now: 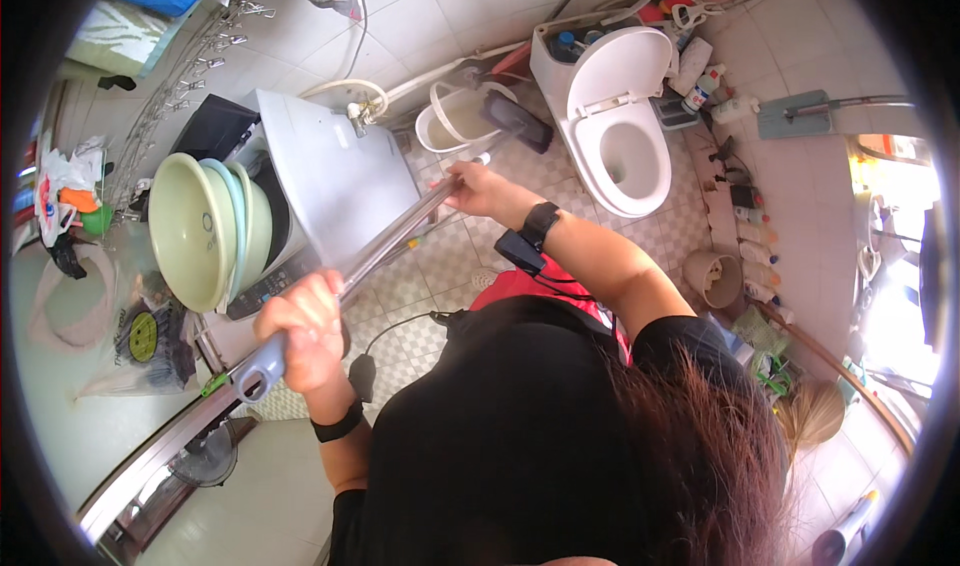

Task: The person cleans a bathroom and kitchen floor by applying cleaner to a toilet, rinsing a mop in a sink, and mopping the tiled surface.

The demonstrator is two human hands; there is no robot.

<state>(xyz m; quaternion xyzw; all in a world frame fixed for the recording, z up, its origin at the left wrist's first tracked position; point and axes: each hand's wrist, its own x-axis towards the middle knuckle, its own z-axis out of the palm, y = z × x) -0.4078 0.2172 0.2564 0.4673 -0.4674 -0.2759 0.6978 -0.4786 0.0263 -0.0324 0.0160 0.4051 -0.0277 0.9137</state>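
The left hand (pixel 303 331) is closed in a fist around the upper part of a silver mop pole (pixel 390 243), just above its grey-blue hanging end (pixel 261 369). The right hand (pixel 475 188) is wrapped round the same pole farther down, near its white joint (pixel 483 159). Each wrist wears a black band. The pole slants across the bathroom towards a dark flat mop head (pixel 517 122), which overlaps the right rim of a cream bucket (pixel 428 136) (whether it rests on that rim, I cannot tell). The bucket stands on the checkered tile floor (pixel 430 271) near the back wall, between a washing machine (pixel 345 171) and a white toilet (pixel 655 166) with its lid raised. Pale green and blue basins (pixel 193 231), nested and tipped on their sides, sit at the washing machine's left edge. Along the floor's right edge are bottles and a small bin (pixel 735 284).
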